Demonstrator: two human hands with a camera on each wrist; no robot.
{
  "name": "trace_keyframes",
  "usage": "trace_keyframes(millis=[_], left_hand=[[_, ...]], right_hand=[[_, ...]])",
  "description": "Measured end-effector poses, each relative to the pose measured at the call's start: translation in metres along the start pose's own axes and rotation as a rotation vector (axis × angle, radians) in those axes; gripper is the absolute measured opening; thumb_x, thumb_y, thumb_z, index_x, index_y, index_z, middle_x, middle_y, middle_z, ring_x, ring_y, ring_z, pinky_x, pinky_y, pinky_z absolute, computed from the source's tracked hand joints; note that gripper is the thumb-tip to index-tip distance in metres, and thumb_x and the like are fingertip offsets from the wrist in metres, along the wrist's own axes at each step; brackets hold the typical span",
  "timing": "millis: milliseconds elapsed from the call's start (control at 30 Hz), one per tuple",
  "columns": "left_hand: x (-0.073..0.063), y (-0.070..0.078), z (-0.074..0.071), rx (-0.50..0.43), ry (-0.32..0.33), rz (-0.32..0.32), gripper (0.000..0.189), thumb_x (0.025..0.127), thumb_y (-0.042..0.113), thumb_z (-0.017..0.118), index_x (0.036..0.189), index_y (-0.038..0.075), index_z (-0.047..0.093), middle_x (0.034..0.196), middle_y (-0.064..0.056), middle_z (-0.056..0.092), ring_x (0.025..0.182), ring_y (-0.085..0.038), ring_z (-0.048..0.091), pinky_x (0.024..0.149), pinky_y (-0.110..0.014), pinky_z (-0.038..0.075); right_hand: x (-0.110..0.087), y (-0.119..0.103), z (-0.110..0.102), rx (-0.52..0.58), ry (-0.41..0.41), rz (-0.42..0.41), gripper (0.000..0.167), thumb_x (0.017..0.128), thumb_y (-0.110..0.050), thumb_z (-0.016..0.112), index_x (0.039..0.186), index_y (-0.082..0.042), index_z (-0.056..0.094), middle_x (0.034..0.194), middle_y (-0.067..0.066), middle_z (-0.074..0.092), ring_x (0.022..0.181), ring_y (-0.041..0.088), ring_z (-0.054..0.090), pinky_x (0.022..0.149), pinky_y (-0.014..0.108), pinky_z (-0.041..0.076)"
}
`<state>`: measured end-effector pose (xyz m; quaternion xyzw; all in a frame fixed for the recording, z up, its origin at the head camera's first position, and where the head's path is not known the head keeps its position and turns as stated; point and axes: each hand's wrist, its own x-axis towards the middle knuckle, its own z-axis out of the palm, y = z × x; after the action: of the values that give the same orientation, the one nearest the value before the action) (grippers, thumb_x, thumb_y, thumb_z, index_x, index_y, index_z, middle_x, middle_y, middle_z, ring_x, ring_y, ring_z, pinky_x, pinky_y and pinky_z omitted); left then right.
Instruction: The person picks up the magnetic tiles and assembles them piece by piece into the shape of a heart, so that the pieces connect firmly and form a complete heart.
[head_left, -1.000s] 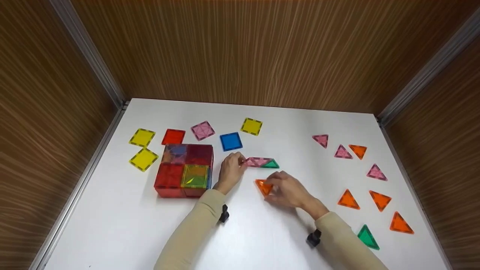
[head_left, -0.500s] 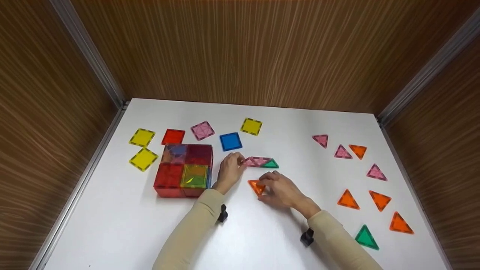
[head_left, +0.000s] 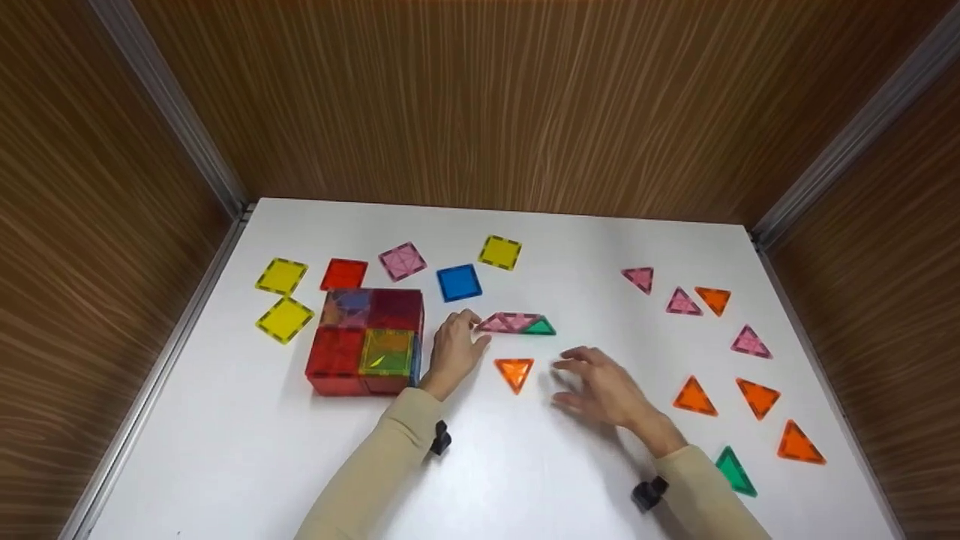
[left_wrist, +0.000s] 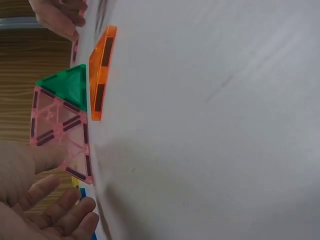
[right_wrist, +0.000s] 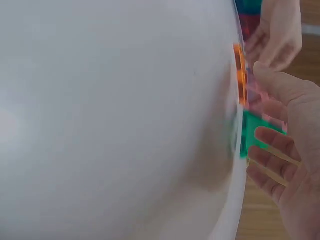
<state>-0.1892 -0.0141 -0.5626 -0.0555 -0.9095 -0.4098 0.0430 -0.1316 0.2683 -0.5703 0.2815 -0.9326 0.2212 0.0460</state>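
Note:
An upright strip of pink triangular magnetic tiles (head_left: 513, 322) stands on the table, with a green triangular tile (head_left: 538, 326) joined at its right end. My left hand (head_left: 454, 349) is at the strip's left end, thumb and fingers spread apart; whether a fingertip touches it I cannot tell. In front of the strip an orange triangular tile (head_left: 514, 373) lies flat, one corner toward me. To the right of that tile, my right hand (head_left: 607, 386) hovers with fingers spread, holding nothing. Its spread fingers (right_wrist: 272, 165) also show in the right wrist view.
Left of my left hand stands a red block of tiles (head_left: 341, 352) with a yellow square tile (head_left: 388, 352) on it. Behind lie loose squares, among them a blue tile (head_left: 459, 283). Loose triangles, including a green tile (head_left: 735, 471), are scattered at the right.
The right hand slid the orange triangle left, then let go and drew back to the right. The left hand's thumb and fingers have parted from their pinch on the pink strip's end.

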Motion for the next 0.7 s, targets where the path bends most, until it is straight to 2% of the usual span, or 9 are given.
trace_keyframes(millis=[200,300,367,500,600,700], left_hand=[[-0.018,0.007,-0.005,-0.021,-0.142,-0.044,0.033,0.097,0.018,0.078,0.125,0.003,0.068,0.119,-0.018,0.070,0.109,-0.031,0.065,0.104,-0.045,0.056],[-0.027,0.008,-0.002,0.014,-0.216,-0.021,0.038,0.097,0.023,0.077,0.129,0.005,0.067,0.123,-0.015,0.069,0.112,-0.029,0.063,0.106,-0.043,0.055],[-0.033,0.008,0.000,0.051,-0.263,0.012,0.041,0.097,0.026,0.078,0.131,0.006,0.066,0.125,-0.014,0.068,0.113,-0.027,0.061,0.107,-0.043,0.055],[-0.042,0.009,0.004,0.143,-0.333,0.087,0.051,0.095,0.034,0.080,0.137,0.009,0.065,0.127,-0.010,0.066,0.115,-0.025,0.058,0.109,-0.042,0.051],[-0.045,0.008,0.007,0.202,-0.360,0.139,0.057,0.093,0.039,0.081,0.139,0.010,0.065,0.127,-0.008,0.064,0.115,-0.023,0.054,0.109,-0.040,0.048],[-0.045,0.007,0.009,0.235,-0.372,0.176,0.059,0.092,0.041,0.082,0.139,0.011,0.065,0.129,-0.008,0.061,0.117,-0.023,0.052,0.108,-0.039,0.047]], right_hand=[[-0.041,0.027,-0.024,-0.036,0.123,0.112,0.050,0.083,-0.026,0.091,0.127,-0.007,0.075,0.129,0.016,0.070,0.115,0.033,0.068,0.096,0.052,0.061],[-0.063,0.041,-0.037,-0.061,0.156,0.200,0.054,0.083,-0.029,0.090,0.129,-0.005,0.073,0.129,0.019,0.070,0.116,0.037,0.067,0.095,0.057,0.059],[-0.077,0.050,-0.047,-0.071,0.145,0.286,0.058,0.085,-0.035,0.089,0.132,-0.005,0.072,0.131,0.021,0.069,0.115,0.039,0.066,0.094,0.060,0.059],[-0.100,0.065,-0.063,-0.099,0.070,0.467,0.071,0.087,-0.053,0.083,0.138,-0.007,0.067,0.138,0.025,0.064,0.118,0.044,0.061,0.093,0.063,0.057],[-0.112,0.076,-0.070,-0.103,0.009,0.548,0.078,0.087,-0.061,0.079,0.141,-0.006,0.064,0.140,0.028,0.060,0.120,0.047,0.057,0.095,0.065,0.056],[-0.119,0.082,-0.072,-0.096,-0.033,0.586,0.081,0.088,-0.063,0.078,0.143,-0.005,0.062,0.141,0.030,0.058,0.123,0.049,0.054,0.097,0.068,0.053]])
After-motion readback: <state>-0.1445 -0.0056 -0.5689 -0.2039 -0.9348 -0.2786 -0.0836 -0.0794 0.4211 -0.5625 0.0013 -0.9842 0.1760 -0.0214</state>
